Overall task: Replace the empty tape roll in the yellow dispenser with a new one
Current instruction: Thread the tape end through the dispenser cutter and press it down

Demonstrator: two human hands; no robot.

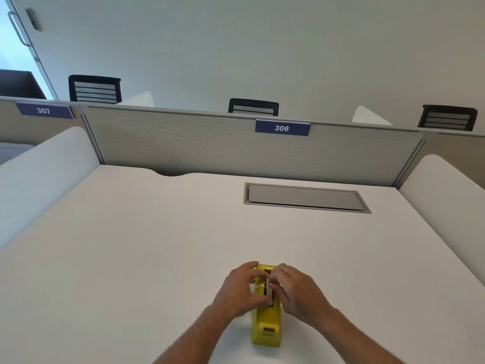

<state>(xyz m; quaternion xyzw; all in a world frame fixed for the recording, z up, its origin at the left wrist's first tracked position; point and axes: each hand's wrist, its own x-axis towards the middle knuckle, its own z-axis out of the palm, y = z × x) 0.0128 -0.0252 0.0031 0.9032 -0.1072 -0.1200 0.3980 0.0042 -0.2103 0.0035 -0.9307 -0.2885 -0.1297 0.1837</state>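
Note:
The yellow tape dispenser [267, 321] stands on the white desk [157, 245] near the front edge, its cutter end toward me. My left hand [240, 291] clasps the dispenser's left side, thumb near the roll slot. My right hand [295, 290] reaches in from the right, its fingertips pinching a small pale roll or core [268, 285] in the slot. Fingers cover most of the roll, so I cannot tell whether it holds tape. No other tape roll is in view.
A grey cable hatch [305, 197] is set into the desk at the back right. A fabric partition [210, 145] labelled 306 closes the far side, with white side dividers [39, 174] left and right. Black chair backs [94, 89] show beyond it.

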